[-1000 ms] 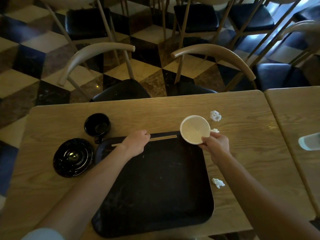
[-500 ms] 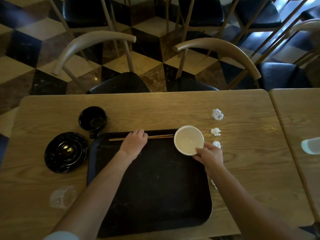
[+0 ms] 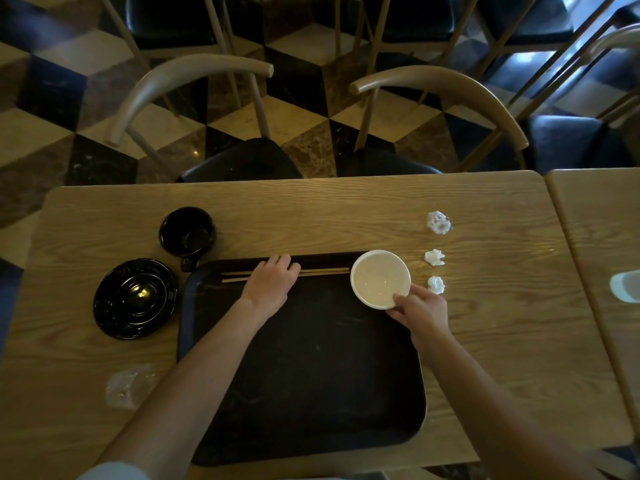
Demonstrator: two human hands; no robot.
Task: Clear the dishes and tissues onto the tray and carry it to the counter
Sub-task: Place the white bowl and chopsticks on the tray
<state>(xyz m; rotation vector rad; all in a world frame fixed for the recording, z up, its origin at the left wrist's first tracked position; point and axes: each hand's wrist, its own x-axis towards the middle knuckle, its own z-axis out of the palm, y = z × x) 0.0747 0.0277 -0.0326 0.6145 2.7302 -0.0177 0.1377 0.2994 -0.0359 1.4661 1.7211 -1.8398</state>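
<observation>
Here, from the head camera, I see my right hand (image 3: 420, 315) pinching the near rim of the white bowl (image 3: 380, 278), which sits in the black tray's (image 3: 304, 393) far right corner. My left hand (image 3: 272, 284) lies curled over the chopsticks (image 3: 325, 271) along the tray's far edge. Three crumpled tissues (image 3: 435, 258) dot the table's (image 3: 502, 341) right side; a black cup (image 3: 187, 232) and black plate (image 3: 135, 298) stand left of the tray.
</observation>
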